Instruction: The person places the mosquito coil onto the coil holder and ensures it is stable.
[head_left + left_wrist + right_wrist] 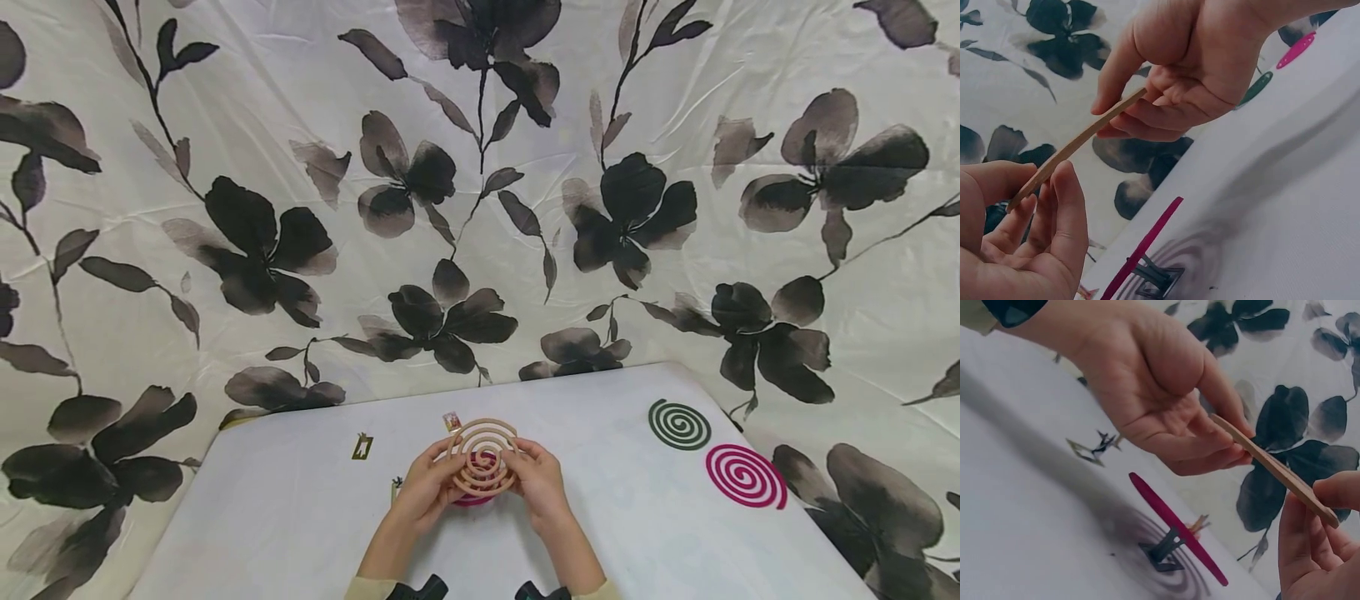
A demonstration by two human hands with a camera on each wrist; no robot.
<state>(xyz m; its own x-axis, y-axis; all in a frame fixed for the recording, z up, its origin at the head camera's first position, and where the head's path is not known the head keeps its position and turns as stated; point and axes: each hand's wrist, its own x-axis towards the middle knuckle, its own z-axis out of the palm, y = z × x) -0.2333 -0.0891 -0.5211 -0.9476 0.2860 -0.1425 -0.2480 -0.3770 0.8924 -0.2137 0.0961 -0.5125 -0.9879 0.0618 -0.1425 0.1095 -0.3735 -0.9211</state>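
Both hands hold a tan mosquito coil (486, 457) by its opposite edges, raised over the table. The left hand (422, 492) pinches its left edge between thumb and fingers. On the opposite edge, the right hand (542, 483) has a similar pinch. Seen edge-on in the left wrist view, the tan coil (1072, 149) is a thin slanting strip. Below it, a magenta mosquito coil (1175, 526) sits raised on a small metal stand (1163, 553). From the head view this magenta coil (472, 502) is mostly hidden by the tan coil and the hands.
At the table's right lie a green coil (679, 425) and another magenta coil (746, 476). A flat metal stand (362, 447) is on the left, and another stand (397, 486) is by the left hand. A small printed piece (452, 422) lies behind the tan coil.
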